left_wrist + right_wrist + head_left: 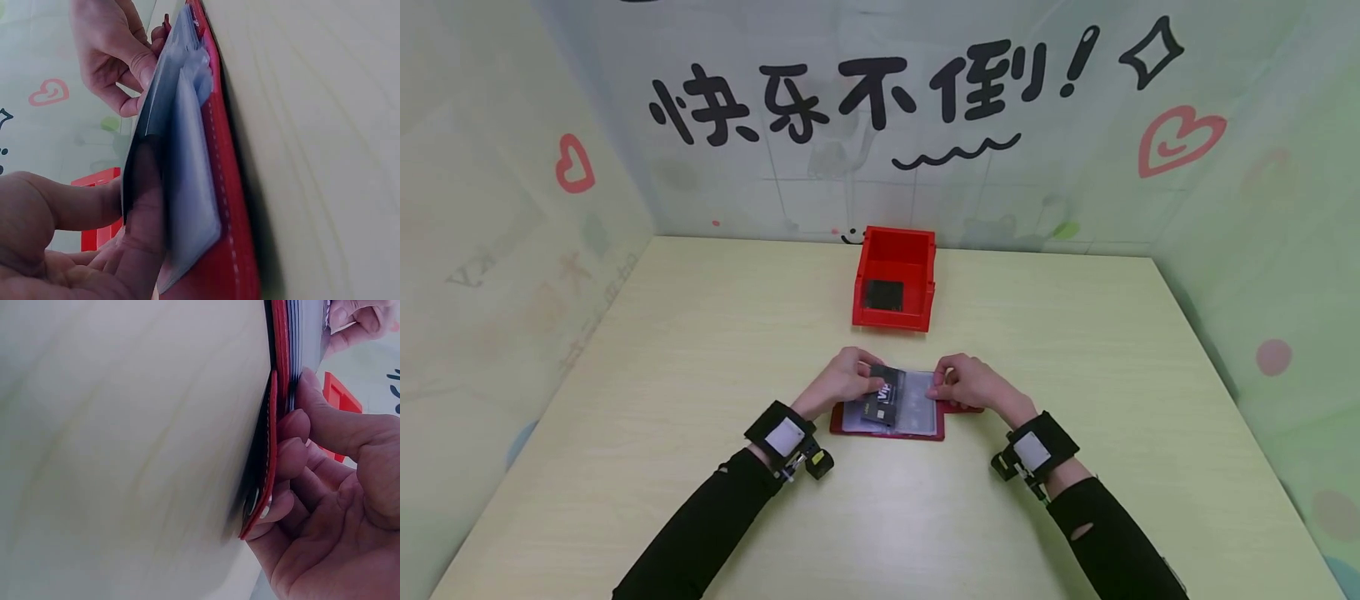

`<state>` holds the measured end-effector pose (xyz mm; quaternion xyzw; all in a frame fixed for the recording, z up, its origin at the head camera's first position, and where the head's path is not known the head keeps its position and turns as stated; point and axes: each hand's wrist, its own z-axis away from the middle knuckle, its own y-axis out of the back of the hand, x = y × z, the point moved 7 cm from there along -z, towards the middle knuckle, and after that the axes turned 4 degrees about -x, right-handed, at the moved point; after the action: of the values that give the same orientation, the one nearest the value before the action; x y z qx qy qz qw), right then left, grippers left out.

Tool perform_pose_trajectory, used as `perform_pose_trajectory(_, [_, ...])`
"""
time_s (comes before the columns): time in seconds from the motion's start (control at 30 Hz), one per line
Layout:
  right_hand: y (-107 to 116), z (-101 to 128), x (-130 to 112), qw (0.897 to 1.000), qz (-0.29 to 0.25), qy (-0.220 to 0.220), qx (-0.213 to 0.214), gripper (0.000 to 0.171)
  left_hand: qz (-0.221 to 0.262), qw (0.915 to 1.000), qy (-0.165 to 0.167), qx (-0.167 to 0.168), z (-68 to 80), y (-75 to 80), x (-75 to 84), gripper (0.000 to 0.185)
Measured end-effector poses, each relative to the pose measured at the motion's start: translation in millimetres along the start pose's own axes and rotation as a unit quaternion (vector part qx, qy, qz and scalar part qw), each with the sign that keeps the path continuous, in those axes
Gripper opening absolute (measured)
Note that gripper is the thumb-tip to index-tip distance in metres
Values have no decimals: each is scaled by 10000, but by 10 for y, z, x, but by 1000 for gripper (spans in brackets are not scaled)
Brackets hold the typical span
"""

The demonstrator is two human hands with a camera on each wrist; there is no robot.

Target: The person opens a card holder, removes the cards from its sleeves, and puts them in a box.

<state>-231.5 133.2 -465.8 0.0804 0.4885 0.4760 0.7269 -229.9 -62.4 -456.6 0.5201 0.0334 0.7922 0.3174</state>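
Left hand [848, 377] is pinching one black card [887, 407] over one open red card holder [838, 422] on the counter [700, 333], right hand [970, 381] pinching its clear sleeves [917, 408] at 2 o'clock. Only the right wrist view catches one metal snap [267, 508]; only head view, one dark square [883, 295] in one red bin [891, 319], 12 o'clock.

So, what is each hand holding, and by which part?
Left hand: black card, by its left edge. Right hand: clear sleeves, by their right edge.
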Motion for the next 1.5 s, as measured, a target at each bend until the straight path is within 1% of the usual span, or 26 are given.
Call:
perform_pose_trajectory(0.13, [10, 2, 2, 10000, -6, 59, 21, 20, 4, 9998, -173, 40, -6, 81, 31, 43])
perform_pose_trajectory(0.27, [14, -4, 9, 10000, -11, 79, 33, 20, -80, 9990, -393, 213, -11, 217, 141, 41])
perform_pose_trajectory(0.43, [13, -19, 20, 10000, 8, 73, 39, 20, -238, 9959, -634, 599, -38, 380, 307, 33])
perform_pose_trajectory(0.6, [12, -25, 22, 10000, -22, 49, 33, 20, -268, 9894, -1028, 989, -83, 463, 470, 26])
perform_pose_trajectory(0.7, [14, -21, 17, 10000, -15, 40, 35, 20, -220, 9866, -1171, 1111, -138, 479, 552, 26])
perform_pose_trajectory(0.83, [13, -17, 14, 10000, 2, 66, 44, 20, 66, 9874, -1139, 1095, -247, 474, 617, 31])
perform_pose_trajectory(0.93, [12, -18, 20, 10000, -8, 58, 44, 20, 351, 9865, -1143, 1120, -333, 467, 657, 35])
perform_pose_trajectory(1.0, [13, -17, 22, 10000, -21, 31, 43, 20, 489, 9838, -1195, 1242, -382, 470, 689, 36])
perform_pose_trajectory(1.1, [24, -12, 23, 10000, -28, 5, 63, 20, 580, 9787, -1260, 1515, -463, 470, 739, 38])
perform_pose_trajectory(1.2, [25, -9, 25, 10000, -28, 25, 78, 20, 533, 9728, -1343, 1810, -546, 459, 794, 41])
perform_pose_trajectory(1.27, [19, -9, 27, 10000, -27, 53, 62, 20, 404, 9705, -1360, 1951, -600, 442, 832, 43])
perform_pose_trajectory(1.4, [12, -6, 23, 10000, -59, 48, 36, 20, 83, 9698, -1319, 2049, -686, 401, 918, 46])
perform_pose_trajectory(1.5, [-1, -11, 25, 10000, -62, 8, 50, 20, -221, 9698, -1238, 2089, -752, 382, 935, 47])
